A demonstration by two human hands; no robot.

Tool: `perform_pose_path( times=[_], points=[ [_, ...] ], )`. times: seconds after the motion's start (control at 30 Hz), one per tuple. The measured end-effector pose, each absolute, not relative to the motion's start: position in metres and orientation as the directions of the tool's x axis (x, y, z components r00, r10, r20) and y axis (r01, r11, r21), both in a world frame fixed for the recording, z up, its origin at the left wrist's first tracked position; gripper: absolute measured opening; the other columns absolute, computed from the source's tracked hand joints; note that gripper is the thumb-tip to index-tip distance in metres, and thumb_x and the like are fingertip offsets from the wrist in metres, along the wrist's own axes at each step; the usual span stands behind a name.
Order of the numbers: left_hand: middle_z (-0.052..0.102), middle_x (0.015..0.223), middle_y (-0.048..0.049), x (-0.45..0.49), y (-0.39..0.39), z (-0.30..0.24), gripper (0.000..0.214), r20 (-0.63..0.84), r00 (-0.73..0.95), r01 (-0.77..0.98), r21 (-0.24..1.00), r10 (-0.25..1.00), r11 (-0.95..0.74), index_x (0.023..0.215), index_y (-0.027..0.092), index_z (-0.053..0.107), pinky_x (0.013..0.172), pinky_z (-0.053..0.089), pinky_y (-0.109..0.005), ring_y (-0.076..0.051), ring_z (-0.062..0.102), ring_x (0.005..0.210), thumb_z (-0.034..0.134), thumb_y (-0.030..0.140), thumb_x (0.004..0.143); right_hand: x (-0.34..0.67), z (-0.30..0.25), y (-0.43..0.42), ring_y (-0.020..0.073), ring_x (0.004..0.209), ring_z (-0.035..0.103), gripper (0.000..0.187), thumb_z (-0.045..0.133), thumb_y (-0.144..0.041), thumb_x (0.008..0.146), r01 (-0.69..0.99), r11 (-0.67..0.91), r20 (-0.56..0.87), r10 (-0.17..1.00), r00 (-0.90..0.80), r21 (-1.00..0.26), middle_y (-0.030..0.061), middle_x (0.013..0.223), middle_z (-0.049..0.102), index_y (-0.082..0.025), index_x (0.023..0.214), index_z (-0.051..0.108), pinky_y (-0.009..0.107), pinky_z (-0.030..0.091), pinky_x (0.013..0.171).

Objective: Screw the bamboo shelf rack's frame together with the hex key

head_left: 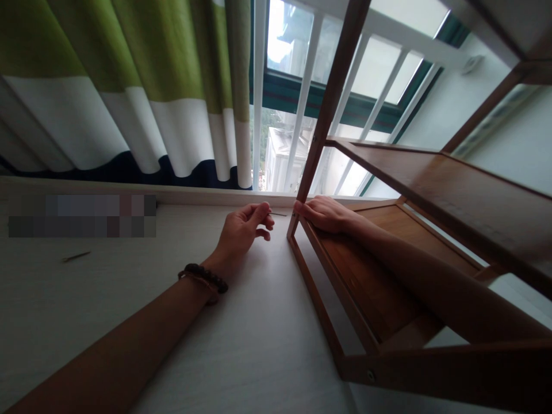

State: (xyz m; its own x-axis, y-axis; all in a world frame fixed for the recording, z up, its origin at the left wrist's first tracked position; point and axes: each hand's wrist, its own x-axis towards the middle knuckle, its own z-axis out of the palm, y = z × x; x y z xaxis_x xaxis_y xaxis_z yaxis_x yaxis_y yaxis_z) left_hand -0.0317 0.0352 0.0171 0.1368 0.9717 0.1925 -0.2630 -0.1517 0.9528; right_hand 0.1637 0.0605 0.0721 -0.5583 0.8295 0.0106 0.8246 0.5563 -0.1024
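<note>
My left hand [248, 226], with beaded bracelets on its wrist, pinches a thin metal rod [279, 214] between thumb and fingers. The rod points right at the low part of a brown wooden shelf post [307, 178]; I cannot tell whether it is a bolt or a key. My right hand [323, 214] reaches through the brown wooden shelf [375, 247] and grips its corner, the thumb against the post. The shelf stands tilted in view, with a lower board, an upper board [466, 178] and a bolt head [371, 375] in the near frame.
A small bolt-like metal piece [76, 257] lies on the pale wood-grain surface [172, 345]. Behind it, a blurred-out patch [81, 215] hides something. Green, white and navy curtains [164, 103] hang at the back, beside white window bars [302, 86].
</note>
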Motion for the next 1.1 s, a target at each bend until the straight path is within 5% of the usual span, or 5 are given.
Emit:
perform_pose_path(
  times=[0.23,0.5,0.73,1.1],
  points=[
    [0.055,0.068,-0.0021,-0.033,0.037,0.011,0.026,0.163,0.237,-0.271,0.958,0.958,-0.096,0.079,0.013,0.058,0.050,0.046,-0.024,-0.012,0.052,0.063,0.059,0.039,0.073,0.165,0.072,0.061,0.0097,0.048,0.033,0.064,0.008,-0.061,0.085,0.811,0.561,0.023,0.824,-0.566,-0.164,0.0004,0.050,0.040,-0.016,0.053,0.042,0.024,0.024,0.053],
    [0.055,0.064,-0.0006,-0.034,0.035,0.011,0.023,0.158,0.228,-0.339,0.938,0.961,-0.074,0.079,0.015,0.061,0.055,0.044,-0.025,-0.011,0.052,0.061,0.059,0.037,0.074,0.173,0.079,0.057,0.0088,0.051,0.033,0.048,0.016,-0.043,0.090,0.659,0.651,0.170,0.748,-0.641,-0.378,-0.0020,0.055,0.038,-0.016,0.060,0.041,0.023,0.027,0.055],
    [0.055,0.064,-0.0007,-0.035,0.033,0.010,0.023,0.184,0.230,-0.341,0.935,0.956,-0.098,0.078,0.013,0.061,0.056,0.044,-0.026,-0.011,0.051,0.059,0.059,0.035,0.074,0.183,0.081,0.060,0.0098,0.054,0.038,0.039,0.024,-0.029,0.088,0.709,0.615,0.118,0.778,-0.617,-0.346,-0.0017,0.055,0.041,-0.015,0.064,0.051,0.024,0.029,0.059],
    [0.056,0.064,-0.0019,-0.031,0.033,0.013,0.025,0.167,0.191,-0.269,0.957,0.967,-0.112,0.078,0.011,0.060,0.055,0.047,-0.027,-0.012,0.054,0.061,0.057,0.035,0.074,0.179,0.073,0.061,0.0106,0.057,0.039,0.041,0.025,-0.036,0.088,0.737,0.601,0.161,0.797,-0.583,-0.309,0.0001,0.059,0.045,-0.015,0.061,0.049,0.023,0.030,0.060]
  ],
)
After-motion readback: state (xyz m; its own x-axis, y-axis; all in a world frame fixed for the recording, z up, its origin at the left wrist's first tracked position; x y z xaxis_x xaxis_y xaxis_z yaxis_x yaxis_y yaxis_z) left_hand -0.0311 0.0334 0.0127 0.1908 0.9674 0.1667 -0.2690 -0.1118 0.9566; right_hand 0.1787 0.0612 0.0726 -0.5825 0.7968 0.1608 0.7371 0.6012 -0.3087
